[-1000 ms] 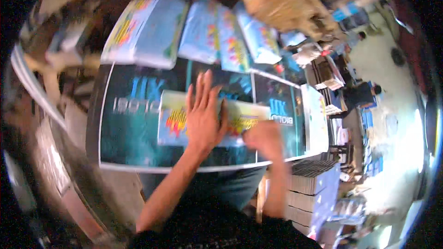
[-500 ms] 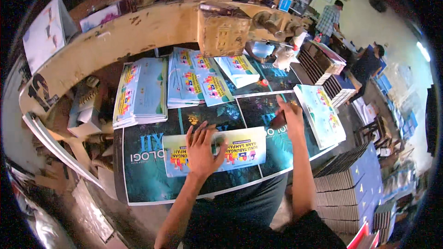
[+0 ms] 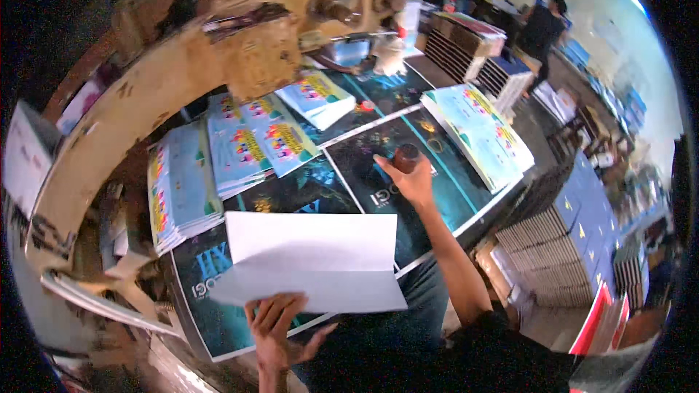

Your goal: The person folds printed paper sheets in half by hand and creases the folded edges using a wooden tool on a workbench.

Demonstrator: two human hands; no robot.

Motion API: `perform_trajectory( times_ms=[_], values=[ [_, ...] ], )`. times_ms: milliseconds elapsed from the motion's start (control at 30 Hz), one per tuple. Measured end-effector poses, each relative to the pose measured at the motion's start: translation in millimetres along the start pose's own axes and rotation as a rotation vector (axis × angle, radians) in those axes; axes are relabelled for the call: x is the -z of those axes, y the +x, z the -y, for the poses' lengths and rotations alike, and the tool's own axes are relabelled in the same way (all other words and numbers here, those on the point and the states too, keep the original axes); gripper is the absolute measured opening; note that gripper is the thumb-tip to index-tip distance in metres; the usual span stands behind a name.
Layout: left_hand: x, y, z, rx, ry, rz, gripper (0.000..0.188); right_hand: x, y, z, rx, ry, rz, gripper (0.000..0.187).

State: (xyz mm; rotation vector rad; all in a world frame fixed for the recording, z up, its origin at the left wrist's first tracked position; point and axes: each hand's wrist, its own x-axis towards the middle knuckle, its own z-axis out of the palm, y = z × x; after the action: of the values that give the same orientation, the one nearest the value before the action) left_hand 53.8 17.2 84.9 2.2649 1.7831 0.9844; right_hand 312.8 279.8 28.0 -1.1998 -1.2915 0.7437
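While no bin or box is seen on the counter (image 3: 466,229), it is covered by large dark posters (image 3: 408,175) on which stacks of light-blue booklets (image 3: 480,135) are laid; more booklet stacks (image 3: 251,145) are set at the far left; a folded white sheet (image 3: 313,262) is held up above the near edge, its lower edge pinched by the left hand (image 3: 280,331), fingers closed on the paper; the right hand (image 3: 409,178) is stretched forward over the posters, its fingers wrapped around a small dark round object (image 3: 408,154).
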Motion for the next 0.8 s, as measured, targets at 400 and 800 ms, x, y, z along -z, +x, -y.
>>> perform_trajectory(
  times_ms=[400, 800],
  values=[
    [-5, 46, 28, 0.244, -0.130, 0.469, 0.088, 11, -1, 2, 0.263, -0.012, -0.080, 0.058],
    [-21, 71, 46, 0.113, 0.263, 0.654, 0.150, 21, 241, 193, 1.047, -0.885, -0.238, 0.061]
  ],
)
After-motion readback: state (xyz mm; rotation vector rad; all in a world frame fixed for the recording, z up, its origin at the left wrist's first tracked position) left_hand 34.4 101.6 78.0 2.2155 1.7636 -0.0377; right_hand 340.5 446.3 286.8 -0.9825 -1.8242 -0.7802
